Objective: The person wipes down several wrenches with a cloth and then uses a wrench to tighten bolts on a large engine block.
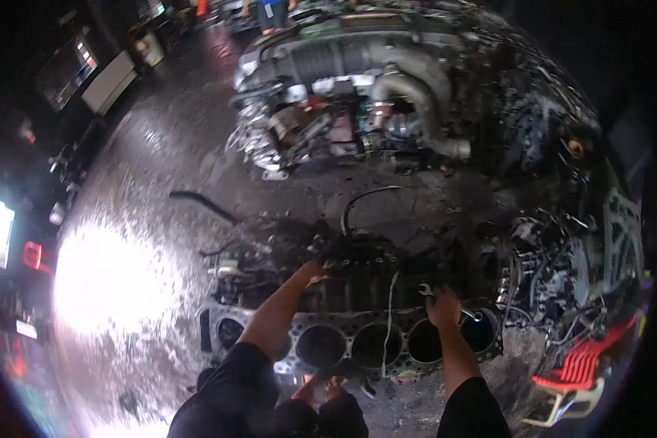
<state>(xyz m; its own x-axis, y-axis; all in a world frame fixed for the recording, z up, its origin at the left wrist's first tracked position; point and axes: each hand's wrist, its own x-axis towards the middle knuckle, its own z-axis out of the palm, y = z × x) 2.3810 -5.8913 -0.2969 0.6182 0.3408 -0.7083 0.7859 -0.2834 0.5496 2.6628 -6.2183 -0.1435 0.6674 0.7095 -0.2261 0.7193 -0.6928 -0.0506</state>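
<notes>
We are gripping wrench w/ right hand | wrench pointing up-left from fist, over engine block far edge | left hand resting further left on block, grip not visible.

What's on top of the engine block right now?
A head gasket with round bores lies on the engine block. The right hand holds a wrench; the left hand rests farther back. Bore interiors are too dark.

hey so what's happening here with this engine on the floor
A person leans over a stripped engine block lying on the wet workshop floor, its round cylinder bores open. The right hand holds a wrench at the block's far edge, while the left hand reaches onto the grimy parts behind it. Another engine sits farther back.
</notes>
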